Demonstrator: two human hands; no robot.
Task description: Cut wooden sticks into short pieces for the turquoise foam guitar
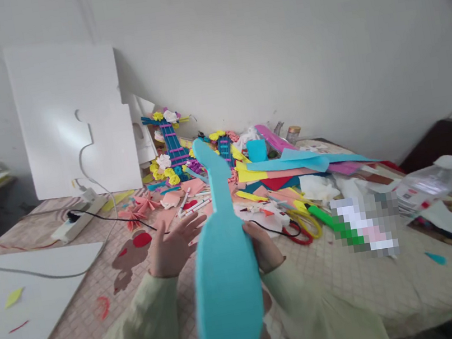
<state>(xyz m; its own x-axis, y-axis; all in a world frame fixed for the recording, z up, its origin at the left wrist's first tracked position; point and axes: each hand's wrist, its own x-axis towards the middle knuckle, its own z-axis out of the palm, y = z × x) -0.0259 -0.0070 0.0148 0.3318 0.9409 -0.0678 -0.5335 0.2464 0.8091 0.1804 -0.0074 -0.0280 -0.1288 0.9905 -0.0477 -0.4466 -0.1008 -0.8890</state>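
Observation:
A light-blue lute-shaped cutout [228,282], with a rounded body, narrow neck and curved head, stands upright before me, its head away from me. My right hand [265,246] grips the right edge of its body, thumb in front and fingers hidden behind. To the left, my left hand [173,245] is open, palm up and fingers stretched towards the cutout's neck; I cannot tell whether the fingertips touch it. Beyond it lie white pens [195,205] and coral paper pieces [167,218]. Red-handled scissors [299,235] rest just right of my right hand.
Instrument-shaped crafts with paper flowers [174,146] lean at the back. Coloured paper sheets [293,165] are piled behind. A power strip [75,223] with cables and a white board [74,118] stand left. A clear plastic bottle [428,187] lies right, near a green marker [336,224].

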